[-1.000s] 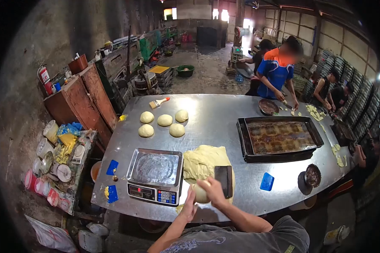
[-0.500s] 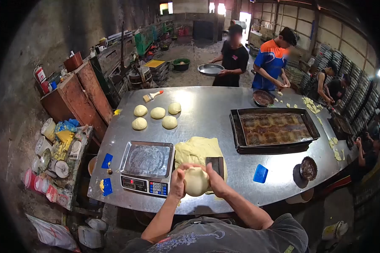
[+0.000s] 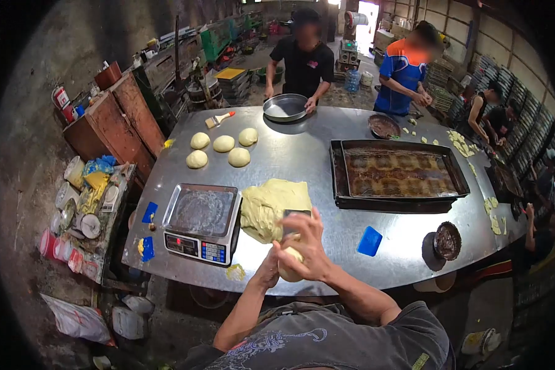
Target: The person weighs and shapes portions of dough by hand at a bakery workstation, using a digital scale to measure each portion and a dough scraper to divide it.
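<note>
Close to the table's near edge, a pale ball of dough [image 3: 289, 269] is between my two hands. My left hand [image 3: 267, 270] is curled against its left side. Over its top and right side lies my right hand [image 3: 309, 248], fingers bent and a little apart, partly smeared by motion. A large slab of yellowish dough [image 3: 270, 206] rests on the table just beyond them. On the slab's near right part is a dark flat scraper [image 3: 299, 214], half hidden by my right hand. Left of the slab stands a digital scale [image 3: 202, 213] with a floury, bare pan.
Several round dough balls [image 3: 224, 143] and a brush [image 3: 219, 119] lie at the back left of the metal table [image 3: 302, 154]. Stacked baking trays [image 3: 401, 172], a blue scraper [image 3: 369, 240] and a brown bowl [image 3: 448, 240] occupy the right. Across stands a person with a round pan [image 3: 285, 108].
My right hand has moved from the dough ball's side to over its top, its fingers lifting and spreading somewhat. The person opposite has come to the table, bringing the round pan to its far edge.
</note>
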Demonstrator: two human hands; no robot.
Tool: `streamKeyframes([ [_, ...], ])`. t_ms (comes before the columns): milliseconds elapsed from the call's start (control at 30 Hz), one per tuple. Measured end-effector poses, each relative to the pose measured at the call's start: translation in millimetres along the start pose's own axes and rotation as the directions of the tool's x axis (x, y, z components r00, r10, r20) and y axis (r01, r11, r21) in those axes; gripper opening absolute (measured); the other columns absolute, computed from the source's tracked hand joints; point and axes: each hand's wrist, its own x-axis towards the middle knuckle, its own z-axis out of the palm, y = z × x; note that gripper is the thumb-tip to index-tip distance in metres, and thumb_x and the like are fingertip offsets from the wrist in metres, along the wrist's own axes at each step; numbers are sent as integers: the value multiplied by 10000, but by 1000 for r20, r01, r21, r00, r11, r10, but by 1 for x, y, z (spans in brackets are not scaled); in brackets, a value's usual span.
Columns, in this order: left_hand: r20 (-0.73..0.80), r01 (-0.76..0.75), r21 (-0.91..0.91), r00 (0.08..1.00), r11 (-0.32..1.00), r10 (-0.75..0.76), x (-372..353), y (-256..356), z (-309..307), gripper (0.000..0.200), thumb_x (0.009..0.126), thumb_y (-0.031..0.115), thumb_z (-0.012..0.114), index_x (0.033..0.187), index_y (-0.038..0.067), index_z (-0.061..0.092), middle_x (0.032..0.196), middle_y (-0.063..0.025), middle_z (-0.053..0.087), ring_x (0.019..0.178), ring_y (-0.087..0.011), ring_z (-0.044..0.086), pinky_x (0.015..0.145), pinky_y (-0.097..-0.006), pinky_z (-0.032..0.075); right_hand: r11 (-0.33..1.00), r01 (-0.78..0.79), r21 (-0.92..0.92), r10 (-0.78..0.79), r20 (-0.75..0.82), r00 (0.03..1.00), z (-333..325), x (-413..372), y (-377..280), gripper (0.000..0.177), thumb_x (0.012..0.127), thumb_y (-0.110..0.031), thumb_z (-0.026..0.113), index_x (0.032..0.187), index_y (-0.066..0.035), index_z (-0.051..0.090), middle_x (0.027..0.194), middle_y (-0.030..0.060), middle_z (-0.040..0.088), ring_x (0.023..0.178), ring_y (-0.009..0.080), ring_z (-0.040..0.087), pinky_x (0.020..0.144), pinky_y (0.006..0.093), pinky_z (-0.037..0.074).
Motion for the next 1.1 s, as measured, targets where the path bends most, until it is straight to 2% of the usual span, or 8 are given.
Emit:
streamKeyframes([
  [167,-94,-412,452,860,791,502,9,8,20,476,1007,514,524,920,72,677,1015,-80,673,1118,-232,603,1044,-407,405,868,-306,392,230,229,946,-7,1,28,929,896,-493,666,1568,-42,209,1611,205,187,1511,347,166,1216,470,161],
  [400,365,-540,787,797,297,481,-14,59,16,722,1025,621,270,763,89,682,834,-36,670,1038,-248,629,1040,-468,358,363,-615,700,60,641,766,48,-53,42,950,903,-756,481,1485,-13,375,1485,145,442,1402,260,396,1148,398,334],
  [500,298,-438,880,809,182,506,-24,85,-18,856,1006,675,153,960,45,730,1253,-127,602,1275,-318,503,1135,-514,276,-459,-797,392,108,915,388,67,-53,18,877,930,-742,431,1424,-17,449,1394,170,548,1275,311,553,1060,436,455],
  [600,-27,-239,945,626,224,780,-36,132,-31,601,1069,497,330,1209,1,638,1335,-158,570,1267,-306,501,1111,-445,330,-739,-635,225,-116,886,450,83,-18,10,798,960,-712,394,1255,7,577,1181,209,665,984,336,700,927,464,556],
  [700,-397,-258,782,495,567,773,-61,141,-84,421,1081,333,403,1222,-24,578,1249,-143,593,1184,-242,539,1059,-383,388,-430,-395,812,355,554,753,55,52,20,792,981,-677,377,1266,36,568,1216,236,636,1043,381,660,935,481,537],
  [800,-502,-255,702,486,665,716,-86,143,-109,372,1084,279,393,1107,-28,603,1119,-120,619,1077,-206,571,1015,-352,419,902,68,426,254,-652,714,54,146,34,558,1033,-493,458,1235,5,608,1276,223,598,1137,358,605,999,432,477],
  [933,-485,-167,732,554,661,677,-105,134,-141,348,1069,206,422,928,-37,627,936,-93,643,924,-186,593,890,-328,446,859,-139,-494,-171,-531,830,109,181,152,250,1029,-245,529,1142,-71,668,1227,172,604,1219,312,523,1067,426,368],
  [1100,-527,-99,752,502,651,686,-138,114,-220,347,1066,286,446,1047,-20,607,990,-105,621,949,-199,599,938,-348,491,921,-355,162,389,-455,801,169,82,194,239,1028,-199,517,998,4,640,970,170,615,971,312,595,866,395,466],
])
